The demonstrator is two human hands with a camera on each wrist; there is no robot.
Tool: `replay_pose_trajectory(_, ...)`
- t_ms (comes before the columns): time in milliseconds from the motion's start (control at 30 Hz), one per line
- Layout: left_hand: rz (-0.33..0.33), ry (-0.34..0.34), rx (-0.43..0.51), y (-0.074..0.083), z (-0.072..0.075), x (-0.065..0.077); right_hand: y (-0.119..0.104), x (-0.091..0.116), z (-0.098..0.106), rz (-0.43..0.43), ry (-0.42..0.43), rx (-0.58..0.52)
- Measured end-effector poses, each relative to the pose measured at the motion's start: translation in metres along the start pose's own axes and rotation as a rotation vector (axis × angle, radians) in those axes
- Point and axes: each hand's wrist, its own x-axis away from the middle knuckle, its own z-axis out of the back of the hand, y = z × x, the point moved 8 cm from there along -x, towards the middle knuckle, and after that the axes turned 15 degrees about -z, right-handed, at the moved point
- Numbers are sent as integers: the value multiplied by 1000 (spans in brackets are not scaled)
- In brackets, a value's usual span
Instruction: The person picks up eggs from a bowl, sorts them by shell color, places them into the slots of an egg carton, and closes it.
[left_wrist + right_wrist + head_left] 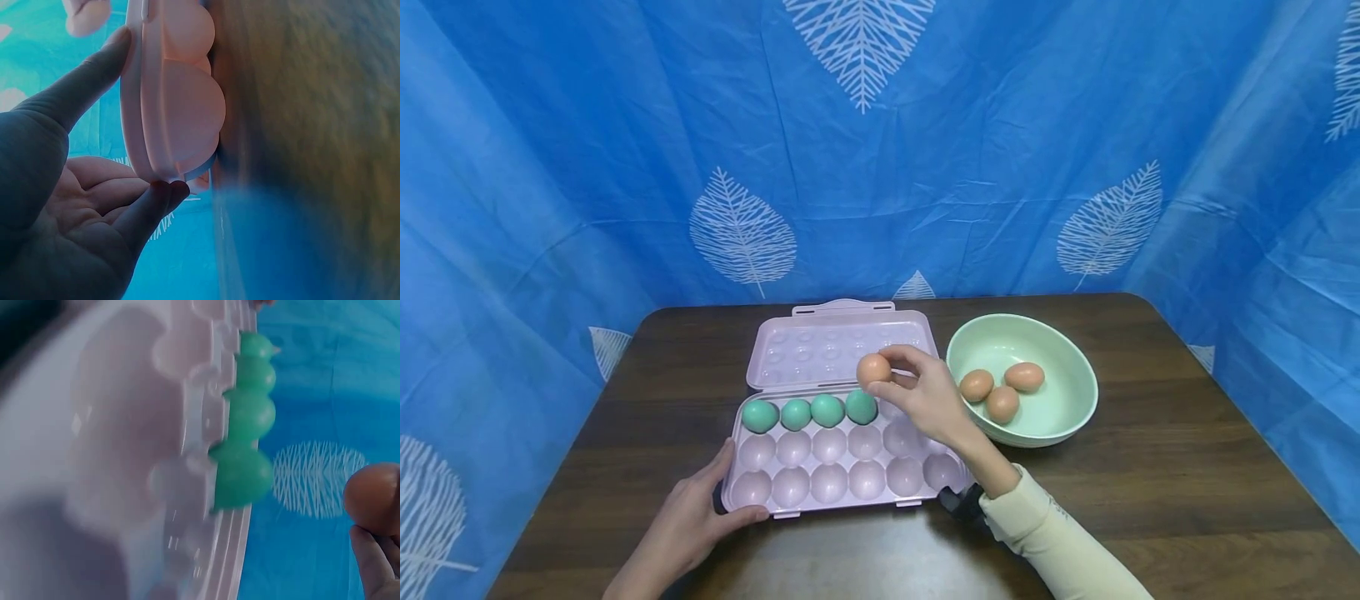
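Observation:
Between thumb and fingers my right hand (925, 396) pinches a brown egg (874, 369), held above the back edge of a pink egg carton (811, 462). The same egg (374, 499) shows at the right of the right wrist view. My left hand (688, 512) grips the carton's front left corner, thumb on the rim and fingers along the side, as the left wrist view also shows. Several green eggs (827, 410) fill the back row from the left; the cups in front of them are bare. The carton's lid (767, 354) lies folded back, partly covered by my right hand.
A light green bowl (1067, 400) stands right of the carton, close to my right forearm, with three brown eggs (1003, 404) inside. All of it rests on a dark wooden table (1157, 467). A blue curtain (925, 167) with white leaf prints hangs behind.

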Motion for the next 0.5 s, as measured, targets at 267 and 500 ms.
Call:
replay_pose_trajectory(267,-28,26,-6,1,1,0,-4,2,-47,5,-85,2)
replay_pose_trajectory(500,-50,45,-13,1,2,0,-9,-1,-82,1,-155,14)
